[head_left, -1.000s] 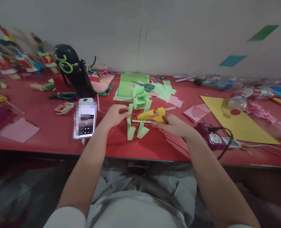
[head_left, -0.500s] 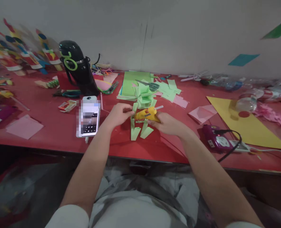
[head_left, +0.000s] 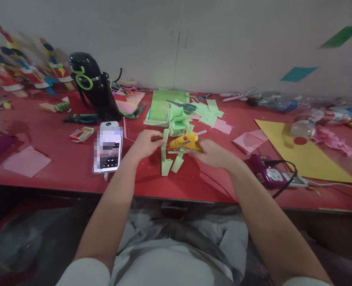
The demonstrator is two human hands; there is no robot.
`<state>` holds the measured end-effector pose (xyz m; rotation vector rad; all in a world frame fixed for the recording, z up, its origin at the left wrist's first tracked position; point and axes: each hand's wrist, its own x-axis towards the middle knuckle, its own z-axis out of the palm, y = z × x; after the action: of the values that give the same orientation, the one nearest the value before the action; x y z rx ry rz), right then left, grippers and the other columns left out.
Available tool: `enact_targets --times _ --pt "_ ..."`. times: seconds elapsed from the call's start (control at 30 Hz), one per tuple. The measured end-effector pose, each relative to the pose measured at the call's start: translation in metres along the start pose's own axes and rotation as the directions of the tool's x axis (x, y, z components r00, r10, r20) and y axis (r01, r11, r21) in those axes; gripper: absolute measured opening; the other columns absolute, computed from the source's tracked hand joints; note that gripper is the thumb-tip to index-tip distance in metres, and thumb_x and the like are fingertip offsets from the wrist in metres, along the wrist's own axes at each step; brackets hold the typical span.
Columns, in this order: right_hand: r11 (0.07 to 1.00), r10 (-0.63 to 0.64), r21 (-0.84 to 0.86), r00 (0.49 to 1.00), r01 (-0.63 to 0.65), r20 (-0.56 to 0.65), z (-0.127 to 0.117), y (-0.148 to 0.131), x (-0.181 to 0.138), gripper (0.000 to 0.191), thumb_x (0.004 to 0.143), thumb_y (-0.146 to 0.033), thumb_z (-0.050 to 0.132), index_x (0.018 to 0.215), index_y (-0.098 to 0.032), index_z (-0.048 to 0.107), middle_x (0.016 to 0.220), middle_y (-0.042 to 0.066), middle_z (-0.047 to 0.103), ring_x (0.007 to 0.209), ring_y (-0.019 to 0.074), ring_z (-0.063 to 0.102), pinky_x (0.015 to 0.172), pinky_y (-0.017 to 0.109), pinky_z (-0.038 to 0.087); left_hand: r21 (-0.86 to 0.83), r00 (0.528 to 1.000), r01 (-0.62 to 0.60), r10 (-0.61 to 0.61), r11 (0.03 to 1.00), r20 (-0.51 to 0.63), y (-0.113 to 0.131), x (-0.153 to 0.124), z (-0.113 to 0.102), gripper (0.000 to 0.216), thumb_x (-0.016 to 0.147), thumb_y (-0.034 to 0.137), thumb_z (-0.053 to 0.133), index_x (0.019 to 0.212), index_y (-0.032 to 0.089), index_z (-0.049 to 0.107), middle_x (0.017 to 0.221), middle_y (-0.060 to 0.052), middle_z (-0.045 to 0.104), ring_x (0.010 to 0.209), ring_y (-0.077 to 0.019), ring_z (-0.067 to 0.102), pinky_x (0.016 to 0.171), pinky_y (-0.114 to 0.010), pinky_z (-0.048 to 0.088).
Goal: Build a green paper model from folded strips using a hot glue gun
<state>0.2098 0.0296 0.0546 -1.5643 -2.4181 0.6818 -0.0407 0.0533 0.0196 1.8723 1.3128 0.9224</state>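
Note:
A yellow hot glue gun is gripped in my right hand, its nozzle pointing left and a clear glue stick showing at its back end. My left hand is closed at the fingertips on the upper part of a folded light green paper strip, close to the nozzle. Beside it, below the gun, lies a second folded green strip. Just behind the gun stands a fan-like folded green paper piece. Grey-green scissors rest on green sheets at the back.
A smartphone and a tall black bottle stand left of my hands. Pink paper, a purple power socket with cables and a yellow sheet lie to the right. Plastic bottles line the back right.
The view has shifted slightly. The glue gun remains in my right hand and the paper strip at my left fingertips, with the nozzle now a little apart from the strip.

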Motion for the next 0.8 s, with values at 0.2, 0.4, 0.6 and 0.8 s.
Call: enact_targets --times 0.2,0.4,0.6,0.8 --pt "0.999 0.050 0.013 0.998 -0.050 -0.031 -0.011 0.001 -0.010 0.030 0.091 -0.046 0.055 0.087 -0.017 0.060 0.080 0.007 0.066 0.067 0.0182 0.058 0.060 0.028 0.040 -0.022 1.000 0.007 -0.007 1.000 0.007 -0.002 0.000 0.000 0.018 0.079 0.032 0.066 0.078 0.015 0.069 0.080 -0.004 0.071 0.078 -0.0196 0.065 0.073 -0.031 0.048" --pt "0.995 0.089 -0.048 0.994 -0.092 -0.055 -0.018 0.014 -0.020 0.030 0.088 -0.047 0.055 0.080 -0.018 0.056 0.070 0.003 0.060 0.060 0.0150 0.052 0.055 0.026 0.036 -0.020 0.999 0.029 -0.029 0.999 0.016 0.001 -0.001 -0.001 0.020 0.078 0.035 0.066 0.080 0.015 0.069 0.083 -0.005 0.071 0.078 -0.0201 0.065 0.072 -0.031 0.048" --pt "0.990 0.122 -0.066 0.991 -0.126 -0.053 -0.018 0.022 -0.026 0.034 0.088 -0.051 0.053 0.075 -0.020 0.053 0.067 0.002 0.056 0.058 0.0145 0.049 0.055 0.027 0.035 0.006 1.000 0.019 -0.020 1.000 0.014 0.002 -0.001 -0.001 0.022 0.078 0.037 0.067 0.077 0.016 0.068 0.077 -0.004 0.068 0.073 -0.0193 0.063 0.069 -0.030 0.047" --pt "0.990 0.114 -0.075 0.992 -0.118 -0.062 -0.018 0.024 -0.028 0.029 0.089 -0.046 0.054 0.078 -0.020 0.057 0.069 0.005 0.061 0.064 0.0190 0.056 0.060 0.028 0.040 0.006 0.999 0.022 -0.022 1.000 0.023 0.003 -0.002 -0.002 0.022 0.079 0.038 0.065 0.078 0.015 0.068 0.079 -0.004 0.069 0.073 -0.0183 0.061 0.070 -0.030 0.046"
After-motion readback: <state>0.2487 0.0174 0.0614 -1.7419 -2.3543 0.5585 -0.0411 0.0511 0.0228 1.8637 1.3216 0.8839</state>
